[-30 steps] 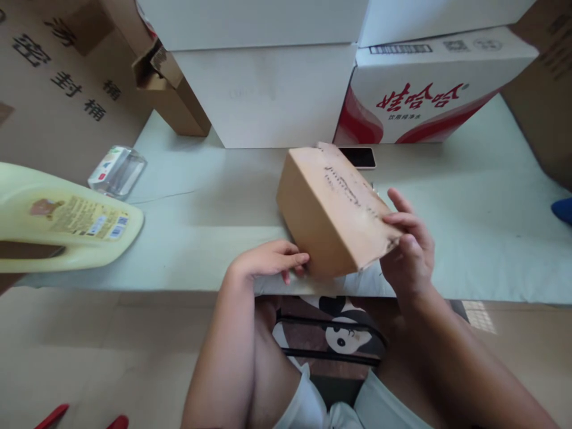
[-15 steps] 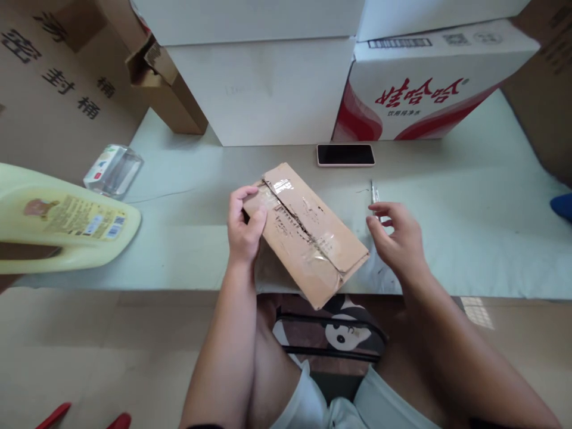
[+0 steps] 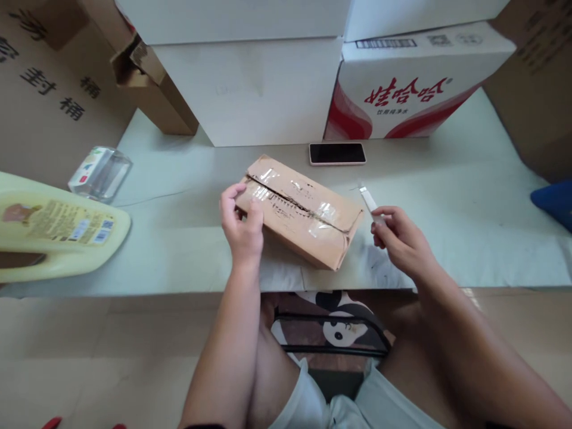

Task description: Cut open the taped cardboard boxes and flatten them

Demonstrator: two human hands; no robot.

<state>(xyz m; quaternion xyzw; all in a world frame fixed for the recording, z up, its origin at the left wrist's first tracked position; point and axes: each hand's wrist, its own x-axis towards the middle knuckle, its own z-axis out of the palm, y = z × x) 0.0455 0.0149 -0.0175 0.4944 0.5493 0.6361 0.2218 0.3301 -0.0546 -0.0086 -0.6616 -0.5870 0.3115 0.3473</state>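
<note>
A small brown cardboard box (image 3: 304, 211) is in the middle of the view, over the pale green tabletop. Clear tape lies in patches along its top, and a dark gap runs down the seam. My left hand (image 3: 243, 226) grips the box's left end, the thumb on the near top edge and the fingers round the far corner. Just right of the box, my right hand (image 3: 400, 238) is closed round the handle of a white utility knife (image 3: 368, 199). The knife points up and to the left, apart from the box.
A smartphone (image 3: 337, 154) lies behind the box. White cartons (image 3: 254, 95) and a red-and-white carton (image 3: 397, 101) stand at the back. On the left are a yellow jug (image 3: 67, 232), a clear plastic container (image 3: 100, 173) and an opened cardboard box (image 3: 161, 95). A blue object (image 3: 554, 202) sits far right.
My right hand has picked the utility knife up off the table. The box has turned in my left hand, its right end swinging up and away from me, its side now showing.
</note>
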